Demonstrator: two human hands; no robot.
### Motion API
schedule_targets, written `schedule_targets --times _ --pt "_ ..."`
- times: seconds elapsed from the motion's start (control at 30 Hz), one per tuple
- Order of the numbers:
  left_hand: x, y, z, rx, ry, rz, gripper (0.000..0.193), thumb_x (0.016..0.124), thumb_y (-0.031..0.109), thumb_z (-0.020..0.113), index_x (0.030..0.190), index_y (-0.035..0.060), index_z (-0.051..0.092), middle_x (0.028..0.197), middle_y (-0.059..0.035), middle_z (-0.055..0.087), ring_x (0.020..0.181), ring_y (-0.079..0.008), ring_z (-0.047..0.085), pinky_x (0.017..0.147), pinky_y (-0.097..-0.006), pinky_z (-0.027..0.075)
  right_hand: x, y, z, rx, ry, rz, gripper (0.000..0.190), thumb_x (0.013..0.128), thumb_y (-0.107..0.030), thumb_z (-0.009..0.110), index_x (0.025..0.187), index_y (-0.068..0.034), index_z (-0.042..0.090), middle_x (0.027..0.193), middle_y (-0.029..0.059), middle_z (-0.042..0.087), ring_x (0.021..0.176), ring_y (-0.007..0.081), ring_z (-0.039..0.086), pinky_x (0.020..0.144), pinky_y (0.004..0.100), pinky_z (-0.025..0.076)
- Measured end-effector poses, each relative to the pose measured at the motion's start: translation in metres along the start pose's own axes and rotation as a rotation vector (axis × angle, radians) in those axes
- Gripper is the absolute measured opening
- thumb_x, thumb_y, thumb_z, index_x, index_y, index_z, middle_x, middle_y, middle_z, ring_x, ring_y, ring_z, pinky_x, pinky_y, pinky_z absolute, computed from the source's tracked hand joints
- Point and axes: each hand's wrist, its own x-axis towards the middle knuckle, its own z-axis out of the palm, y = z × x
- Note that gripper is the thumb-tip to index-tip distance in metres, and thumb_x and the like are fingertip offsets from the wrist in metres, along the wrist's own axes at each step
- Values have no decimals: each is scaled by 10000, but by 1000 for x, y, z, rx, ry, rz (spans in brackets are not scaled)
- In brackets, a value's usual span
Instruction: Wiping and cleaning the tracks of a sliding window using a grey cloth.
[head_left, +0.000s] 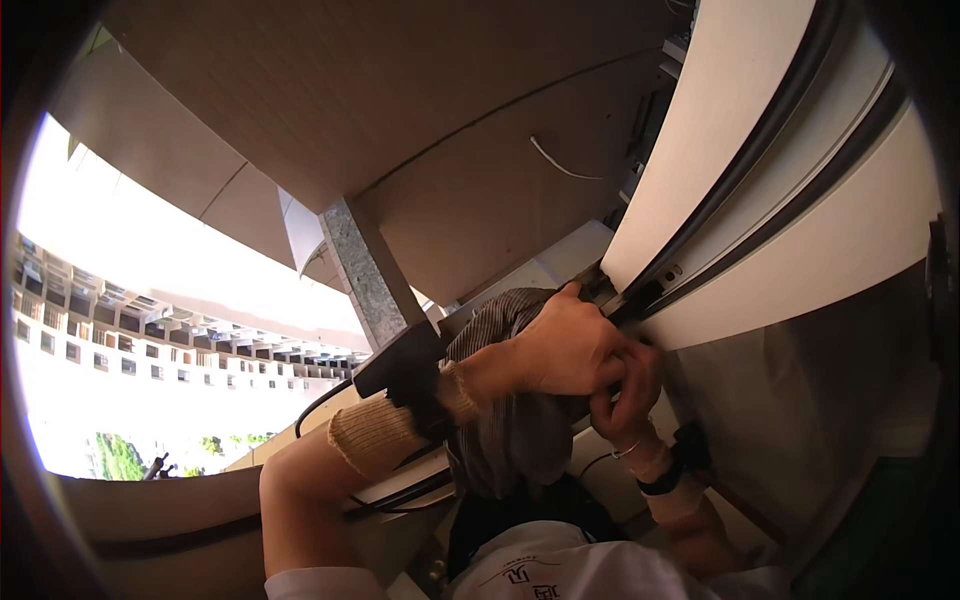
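My left hand (566, 345) reaches across the front from the left, its fingers bent at the lower end of a dark strip (626, 300) between pale panels. A knit cuff and a black strapped device are on that forearm. Just below and to the right, my right hand (630, 390) has its fingers curled and blurred, close against the left hand. A thin bracelet and a black wrist strap show on its wrist. Whatever lies between the fingers is hidden. Brown striped fabric (517, 442) lies behind and below my left wrist.
Pale curved-looking panels (712, 135) with black strips rise at the right. Overhead spans a brown panel (480, 97) with a loose white wire (562, 161). A speckled post (364, 270) stands left of my hands. Multi-storey buildings (150, 337) show outside. A black cable (322, 405) loops near my left forearm.
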Motion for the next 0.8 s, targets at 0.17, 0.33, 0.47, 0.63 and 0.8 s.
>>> schedule_targets --times 0.17,0.33,0.47,0.63,0.8 --pt "-3 5 -6 164 -95 19 131 754 217 609 730 108 679 581 -90 618 607 -299 634 917 -429 409 3 6 -6 -96 -68 -59 385 906 -298 606 1140 6 622 1133 163 591 976 337 551 862 448 428" --pt "-10 28 -27 359 -321 -138 147 810 241 653 829 96 670 661 -81 676 631 -290 682 993 -553 397 12 1 -10 -67 -97 -61 336 909 -285 632 1100 -9 648 1123 150 591 980 327 553 858 446 434" --pt "-16 22 -17 223 -107 -63 144 779 220 678 812 84 648 657 -79 674 629 -294 679 926 -547 446 19 -8 -18 -84 -145 -6 333 902 -264 655 1107 -3 640 1120 151 586 982 331 552 869 451 435" --pt "-14 23 -14 208 -47 -108 171 749 202 685 817 65 609 639 -90 649 633 -315 671 873 -508 487 46 -34 -31 -149 -254 56 322 861 -163 667 1127 12 617 1155 168 575 994 354 557 885 461 448" --pt "-10 15 -16 -15 35 -117 160 761 162 643 882 58 625 674 -108 639 695 -336 664 914 -521 463 60 -42 -32 -156 -265 133 481 760 -1 663 1221 43 535 1155 199 566 1022 390 572 901 455 473"
